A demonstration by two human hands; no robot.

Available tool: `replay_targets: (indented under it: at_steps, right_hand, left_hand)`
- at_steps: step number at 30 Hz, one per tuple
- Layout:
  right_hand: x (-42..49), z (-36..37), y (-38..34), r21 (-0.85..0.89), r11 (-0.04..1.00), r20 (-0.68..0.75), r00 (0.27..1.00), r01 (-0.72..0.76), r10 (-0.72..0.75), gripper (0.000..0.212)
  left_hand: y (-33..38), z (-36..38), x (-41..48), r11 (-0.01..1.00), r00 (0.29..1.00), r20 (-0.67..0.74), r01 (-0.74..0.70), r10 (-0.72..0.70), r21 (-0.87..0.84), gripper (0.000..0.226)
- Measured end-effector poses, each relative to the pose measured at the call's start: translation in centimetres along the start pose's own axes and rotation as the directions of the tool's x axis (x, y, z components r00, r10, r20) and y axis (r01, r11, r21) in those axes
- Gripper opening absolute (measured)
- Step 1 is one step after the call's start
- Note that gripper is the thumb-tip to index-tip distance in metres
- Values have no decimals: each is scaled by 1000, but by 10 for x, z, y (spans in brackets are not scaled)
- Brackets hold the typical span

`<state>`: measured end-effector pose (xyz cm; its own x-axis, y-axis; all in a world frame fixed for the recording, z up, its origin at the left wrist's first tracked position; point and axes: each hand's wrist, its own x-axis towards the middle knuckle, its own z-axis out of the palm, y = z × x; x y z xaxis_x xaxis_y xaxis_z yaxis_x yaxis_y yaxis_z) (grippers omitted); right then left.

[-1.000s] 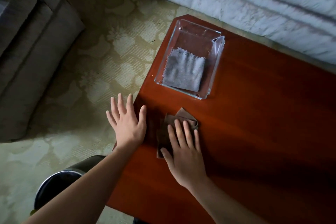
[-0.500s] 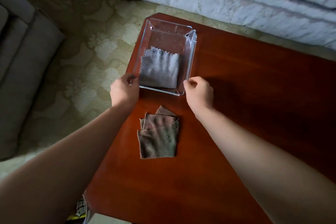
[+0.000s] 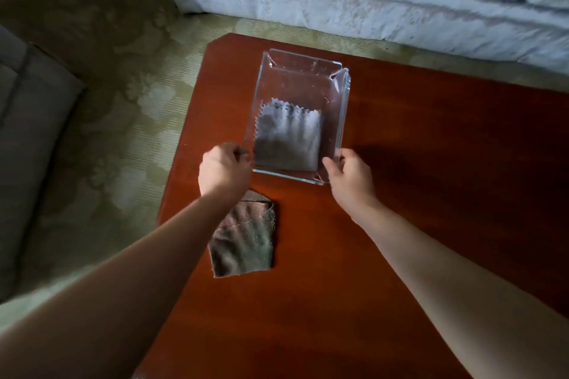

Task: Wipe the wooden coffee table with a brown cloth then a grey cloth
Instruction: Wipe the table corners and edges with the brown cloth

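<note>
Pale sofa (image 3: 338, 0) runs along 12 o'clock, with patterned carpet between it and the table. A grey armchair edge shows at 9 o'clock.

Wooden table (image 3: 446, 209) fills the centre and the 3 to 6 o'clock side.

Clear tray (image 3: 343, 111) sits flat on the table toward its 11 o'clock corner.

Brown cloth (image 3: 246, 243) lies folded flat on the table at 6 o'clock from the tray, close to the table's 9 o'clock edge. It is apart from the tray, and the left forearm crosses over part of it.

Grey cloth (image 3: 288, 138) lies folded inside the tray at its 6 o'clock end.

Left hand (image 3: 223, 169) is curled on the tray's near corner at 7 o'clock. Right hand (image 3: 349, 177) is curled on the near corner at 5 o'clock, thumb over the rim. Both hands are grasping the tray and neither holds a cloth.

Step, as a judgement: no wiping is happening right now. This is tray handling, likely shifting it to free the surface or bringing the grey cloth within reach. I cannot tell which.

The next move needs an even two-hand slide or lift that keeps the tray level so the grey cloth does not slip out. Then one hand should let go and pick up a cloth.
</note>
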<state>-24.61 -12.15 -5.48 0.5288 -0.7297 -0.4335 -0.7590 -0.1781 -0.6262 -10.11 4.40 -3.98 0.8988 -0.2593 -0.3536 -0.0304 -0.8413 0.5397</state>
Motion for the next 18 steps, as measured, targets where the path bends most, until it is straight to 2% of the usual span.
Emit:
replay_targets:
  at_steps: [4, 10, 15, 18]
  right_hand:
    - [-12, -50, 56, -13, 997, -52, 996, -76, 75, 41]
    - [-26, -111, 134, -51, 993, -133, 986, -110, 102, 22]
    - [-38, -135, 171, -91, 983, -146, 979, -158, 144, 22]
    - [-38, -136, 183, -101, 977, -127, 976, -187, 174, 30]
  left_hand:
    - [35, 49, -35, 998, 994, 90, -63, 66, -32, 13]
    - [80, 115, -86, 994, 974, 201, -94, 103, -52, 12]
    - [94, 144, -116, 996, 965, 248, -78, 85, -38, 10]
    - [93, 147, -122, 996, 961, 261, -90, 92, -21, 12]
